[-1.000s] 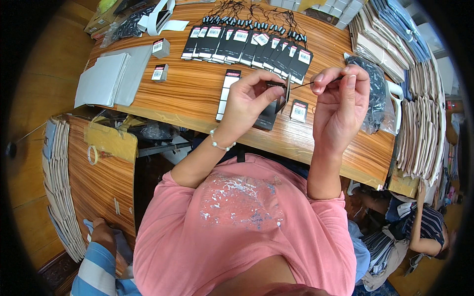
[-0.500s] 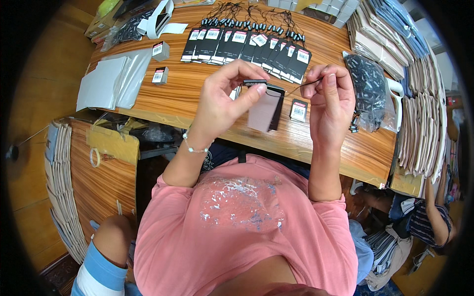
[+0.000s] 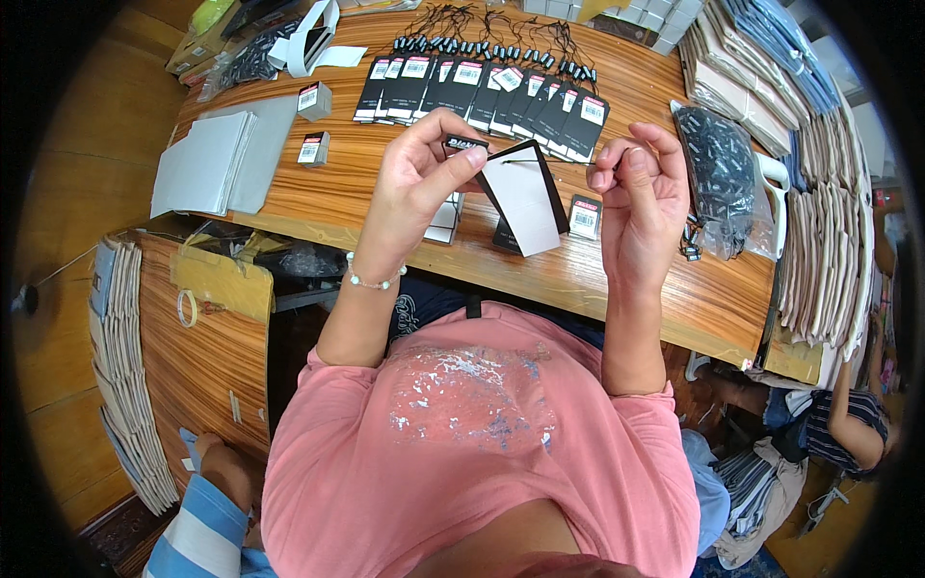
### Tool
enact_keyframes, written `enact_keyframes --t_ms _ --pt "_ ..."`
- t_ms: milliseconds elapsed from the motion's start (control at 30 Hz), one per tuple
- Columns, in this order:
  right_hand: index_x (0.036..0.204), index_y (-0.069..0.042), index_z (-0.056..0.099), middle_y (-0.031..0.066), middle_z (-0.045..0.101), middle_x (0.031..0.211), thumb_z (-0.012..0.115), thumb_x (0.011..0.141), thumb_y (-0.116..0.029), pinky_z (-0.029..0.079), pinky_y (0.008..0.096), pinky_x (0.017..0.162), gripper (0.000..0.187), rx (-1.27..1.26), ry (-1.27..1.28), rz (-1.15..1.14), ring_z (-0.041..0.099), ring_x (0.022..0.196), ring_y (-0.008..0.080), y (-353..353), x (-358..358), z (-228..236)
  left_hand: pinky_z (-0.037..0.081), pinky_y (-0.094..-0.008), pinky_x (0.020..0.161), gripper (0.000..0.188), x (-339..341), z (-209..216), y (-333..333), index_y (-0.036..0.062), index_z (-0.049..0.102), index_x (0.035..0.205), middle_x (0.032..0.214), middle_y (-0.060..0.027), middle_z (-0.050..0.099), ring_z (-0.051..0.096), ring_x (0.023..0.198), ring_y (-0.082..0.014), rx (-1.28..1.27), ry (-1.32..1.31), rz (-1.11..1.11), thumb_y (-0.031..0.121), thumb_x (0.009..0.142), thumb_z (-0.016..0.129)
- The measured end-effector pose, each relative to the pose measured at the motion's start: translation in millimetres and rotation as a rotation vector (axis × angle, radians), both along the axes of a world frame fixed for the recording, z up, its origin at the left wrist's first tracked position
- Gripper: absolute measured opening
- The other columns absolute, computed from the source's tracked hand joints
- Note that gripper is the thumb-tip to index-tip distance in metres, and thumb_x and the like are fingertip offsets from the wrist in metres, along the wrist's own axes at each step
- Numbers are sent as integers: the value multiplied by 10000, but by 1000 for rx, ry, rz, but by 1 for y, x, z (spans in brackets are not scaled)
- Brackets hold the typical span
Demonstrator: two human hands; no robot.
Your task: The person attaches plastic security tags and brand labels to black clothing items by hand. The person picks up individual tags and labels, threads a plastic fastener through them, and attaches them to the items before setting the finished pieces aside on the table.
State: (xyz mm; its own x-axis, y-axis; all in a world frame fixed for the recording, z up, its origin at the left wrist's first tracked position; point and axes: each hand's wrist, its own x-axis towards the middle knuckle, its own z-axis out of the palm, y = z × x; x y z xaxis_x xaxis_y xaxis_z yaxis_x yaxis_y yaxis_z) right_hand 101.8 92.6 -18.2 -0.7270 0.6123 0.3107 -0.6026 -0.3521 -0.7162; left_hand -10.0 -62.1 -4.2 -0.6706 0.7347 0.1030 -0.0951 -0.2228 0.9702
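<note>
In the head view, a wooden tabletop [image 3: 318, 207] is being seen from above, and a row of black tags [image 3: 458, 91] with barcode stickers is being spread across its far half. All places are being given from that row. Beyond it, thin black cords [image 3: 501, 21] are being fanned out in a tangle.

On the near side of the row, two hands are being held up, apart from each other. By the thumb and fingers of the left hand [image 3: 424, 183], a small black seal [image 3: 466, 146] is being pinched. By the fingertips of the right hand [image 3: 644, 183], a single black cord [image 3: 525, 162] is being gripped; its very end is being hidden by them. Between the hands, just nearer than the row, a pale card [image 3: 523, 204] is being hung at a tilt from that cord, with a black card [image 3: 551, 181] being partly covered behind it.

Nearer than the row's right end, a small label stack [image 3: 585, 216] is lying. Right of the row, black pieces are being held in a clear bag [image 3: 718, 173]. Left of it, two small sticker blocks [image 3: 313, 148] are standing near white sheets [image 3: 198, 164].
</note>
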Motion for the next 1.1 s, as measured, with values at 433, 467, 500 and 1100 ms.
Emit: enact_keyframes --t_ms 433,467,500,1100 --pt "1023 -8 459 141 596 848 516 837 -21 476 244 639 195 -130 -34 48 563 649 140 -1 -4 -12 505 -267 676 107 -1 -16 8 10 512 869 852 -91 588 599 777 -154 77 -42 44 79 804 562" --pt "1021 -9 459 140 596 850 516 834 -18 481 249 644 195 -147 -42 20 567 654 142 -1 -5 -10 504 -266 678 100 -2 -19 8 13 509 859 854 -96 590 597 786 -155 105 -27 70 80 805 560" --pt "1019 -10 459 140 597 851 517 832 -15 485 254 650 195 -166 -50 -8 571 660 144 -1 -5 -9 503 -264 680 94 -4 -21 9 17 505 850 856 -100 592 595 795 -156 133 -12 96 82 805 557" --pt "941 4 495 147 600 850 509 844 -16 478 252 662 101 -78 -3 24 577 684 150 -9 -9 -19 476 -259 705 101 2 -16 8 5 494 781 897 -124 569 551 876 -161 -5 266 101 -34 750 582"
